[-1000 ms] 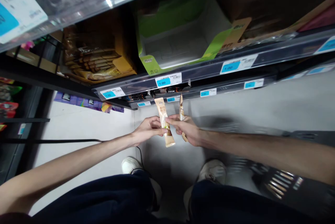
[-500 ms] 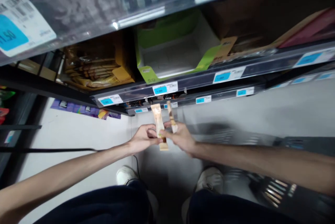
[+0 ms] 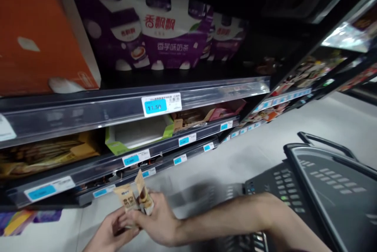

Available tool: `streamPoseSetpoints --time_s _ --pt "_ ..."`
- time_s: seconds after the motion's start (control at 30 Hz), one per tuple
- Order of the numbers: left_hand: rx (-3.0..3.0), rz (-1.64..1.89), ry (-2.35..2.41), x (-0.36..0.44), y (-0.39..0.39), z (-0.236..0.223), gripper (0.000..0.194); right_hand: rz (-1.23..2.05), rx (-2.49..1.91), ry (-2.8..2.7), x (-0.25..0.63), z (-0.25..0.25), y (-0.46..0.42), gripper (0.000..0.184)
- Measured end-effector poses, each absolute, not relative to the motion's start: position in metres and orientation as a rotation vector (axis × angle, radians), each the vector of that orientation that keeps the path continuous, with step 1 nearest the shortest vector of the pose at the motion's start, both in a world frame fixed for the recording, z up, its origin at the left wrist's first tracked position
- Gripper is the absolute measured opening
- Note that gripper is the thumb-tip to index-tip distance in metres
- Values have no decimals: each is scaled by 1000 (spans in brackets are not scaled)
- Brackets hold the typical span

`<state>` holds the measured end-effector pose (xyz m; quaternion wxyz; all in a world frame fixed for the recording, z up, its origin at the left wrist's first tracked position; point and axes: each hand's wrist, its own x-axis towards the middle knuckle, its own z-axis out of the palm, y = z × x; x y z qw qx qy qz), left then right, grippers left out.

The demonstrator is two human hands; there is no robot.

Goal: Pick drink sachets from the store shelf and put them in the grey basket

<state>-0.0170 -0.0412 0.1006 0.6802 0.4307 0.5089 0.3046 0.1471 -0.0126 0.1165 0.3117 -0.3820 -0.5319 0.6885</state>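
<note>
Low at the left of the view, both of my hands meet over the floor in front of the shelves. My left hand (image 3: 113, 226) is closed around the lower part of a cream-coloured stick sachet (image 3: 126, 197) with dark printed characters. A second stick sachet (image 3: 144, 196), tan with a brown picture, stands upright in the grip of my right hand (image 3: 161, 220). Fingers of the right hand also overlap the bottom of the first sachet. The two sachets are side by side, their tops tilted slightly apart. Their lower ends are hidden by my fingers.
A grey shopping basket (image 3: 294, 189) with a handle is on the floor at right. Ahead, a shelf edge (image 3: 206, 91) juts out above a green-and-white carton (image 3: 118, 146) and a yellow box of sachets (image 3: 85, 148). Purple multipacks (image 3: 173, 53) stand on the upper shelf.
The view has swung right and up, so the hands appear lower left and the basket shows more fully. Both sachets are still held, with the hands close together.
</note>
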Motion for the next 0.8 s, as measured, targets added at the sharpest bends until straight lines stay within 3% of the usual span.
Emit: streamPoseSetpoints --time_s 0.17,0.3,0.6,0.8 --pt "1061 641 1245 -14 -40 114 40 1713 -1115 -1182 153 134 -3 22" --pt "1148 819 1442 -12 -41 133 44 1503 -1226 -1027 165 147 9 35" --pt "1469 1071 1738 -26 -25 160 43 1475 -1097 -812 183 168 38 41" --pt "1422 1074 1619 -22 -26 171 43 1658 -855 -1153 202 181 63 35"
